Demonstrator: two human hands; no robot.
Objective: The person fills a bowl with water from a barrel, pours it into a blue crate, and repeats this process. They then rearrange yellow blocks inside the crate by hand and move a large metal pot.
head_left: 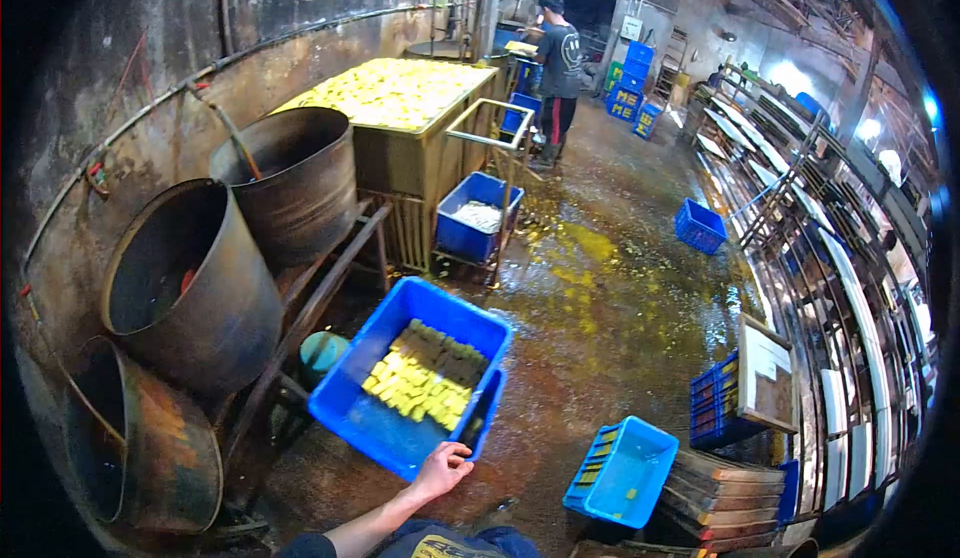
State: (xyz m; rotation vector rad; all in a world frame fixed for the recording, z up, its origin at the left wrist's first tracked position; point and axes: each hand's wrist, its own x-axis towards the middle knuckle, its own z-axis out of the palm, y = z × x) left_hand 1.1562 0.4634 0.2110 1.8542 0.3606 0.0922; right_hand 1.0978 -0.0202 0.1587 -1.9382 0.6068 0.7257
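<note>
My left hand (443, 472) reaches in from the lower left, its loosely bent fingers right at the near rim of a large blue crate (360, 425). No object shows between those fingers. Inside the crate, yellow blocks (415, 390) lie packed in rows, the far rows in shadow and the near ones brightly lit. Part of a second blue crate (489, 416) shows beneath the first on its right side. My right hand is out of view.
Large metal drums (200, 288) line the left wall. Yellow pieces cover a big vat (400, 93); a person (560, 63) stands beyond it. A light-blue crate (625, 473) and stacked wooden trays (720, 498) stand lower right. The floor (590, 328) is wet; racks (830, 258) run along the right.
</note>
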